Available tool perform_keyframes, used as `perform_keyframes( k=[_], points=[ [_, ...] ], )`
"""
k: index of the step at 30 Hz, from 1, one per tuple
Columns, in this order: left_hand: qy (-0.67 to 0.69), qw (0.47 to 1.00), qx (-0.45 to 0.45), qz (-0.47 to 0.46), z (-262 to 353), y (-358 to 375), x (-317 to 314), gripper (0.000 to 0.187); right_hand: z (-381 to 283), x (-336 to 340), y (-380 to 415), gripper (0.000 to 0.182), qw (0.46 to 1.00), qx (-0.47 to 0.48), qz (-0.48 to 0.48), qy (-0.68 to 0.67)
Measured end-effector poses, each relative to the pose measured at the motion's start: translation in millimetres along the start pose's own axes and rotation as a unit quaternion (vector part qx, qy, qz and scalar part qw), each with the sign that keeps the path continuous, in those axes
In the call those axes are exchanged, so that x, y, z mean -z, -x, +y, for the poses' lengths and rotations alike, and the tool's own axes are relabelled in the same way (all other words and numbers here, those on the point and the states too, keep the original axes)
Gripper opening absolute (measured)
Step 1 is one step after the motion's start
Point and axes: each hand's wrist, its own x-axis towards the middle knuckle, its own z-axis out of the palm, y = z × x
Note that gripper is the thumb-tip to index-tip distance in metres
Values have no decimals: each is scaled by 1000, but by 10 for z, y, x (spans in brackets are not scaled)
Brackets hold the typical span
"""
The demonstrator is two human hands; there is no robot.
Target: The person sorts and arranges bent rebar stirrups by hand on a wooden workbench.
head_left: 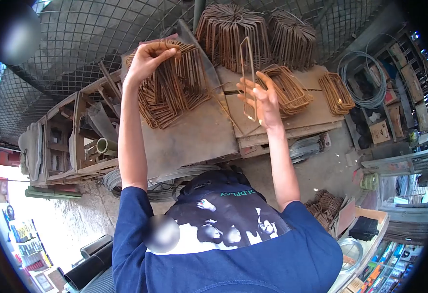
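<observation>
My right hand holds a narrow rectangular steel stirrup upright, its long sides running past my partly spread fingers. To the left, my left hand is closed in a pinch over the upper edge of a heap of rusty stirrups. Whatever sits between that thumb and forefinger, if anything, I cannot make out. The heap lies on a worn work table. Just right of my right hand lies a smaller stack of rusty rectangular stirrups.
Two tall bundles of bent rods stand behind, against wire mesh. Another stirrup stack lies at the table's right end. A coil of wire hangs at right; wooden shelving stands at left.
</observation>
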Motion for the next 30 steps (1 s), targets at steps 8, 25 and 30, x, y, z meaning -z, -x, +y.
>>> perform_keyframes(
  k=[8,25,30],
  points=[
    [-45,998,41,15,-95,12,70,22,-215,-318,-225,72,984,-6,-160,-84],
    [-59,997,32,24,-46,-1,29,24,-1571,-1048,-1026,86,862,351,-53,361],
    [-36,999,23,19,-118,-15,36,24,-1390,-1070,-894,96,849,259,-80,454]
  ],
)
